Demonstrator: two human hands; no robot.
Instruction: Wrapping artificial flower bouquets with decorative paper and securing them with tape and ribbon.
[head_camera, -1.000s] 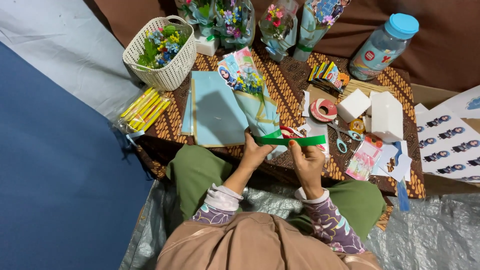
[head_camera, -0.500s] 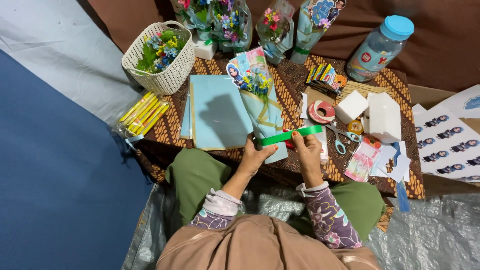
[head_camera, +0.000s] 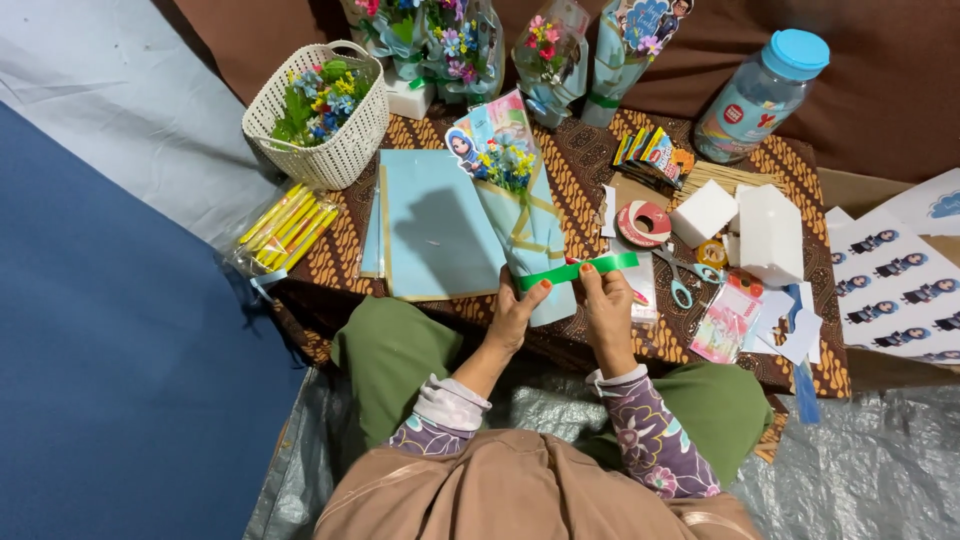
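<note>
Both hands meet over the near edge of a low table (head_camera: 590, 180) covered in brown patterned cloth. Her left hand (head_camera: 515, 315) pinches one end of a green ribbon (head_camera: 578, 270), thumb and fingers closed on it, and the right hand (head_camera: 607, 305) grips the same ribbon a little further along, so the strip runs taut and slightly slanted between and past them. The ribbon crosses the lower stem of a small wrapped bouquet (head_camera: 515, 190) in pale blue paper, which lies on the table with its flowers pointing away from the person.

Going from the left: a packet of yellow sticks (head_camera: 285, 225) lies at the table's left corner, and behind it stands a white woven basket (head_camera: 322, 115) filled with small artificial flowers. Next comes a stack of pale blue paper sheets (head_camera: 430, 225), just beside the bouquet. Right of the hands lie a red tape roll (head_camera: 643, 222), a pair of blue-handled scissors (head_camera: 682, 275) and two white foam blocks (head_camera: 745, 222). More finished bouquets (head_camera: 480, 40) stand along the far edge, and a clear bottle with a blue cap (head_camera: 762, 95) stands at the back right. At the far right, sheets of printed cartoon figures (head_camera: 895, 275) rest beside the table.
</note>
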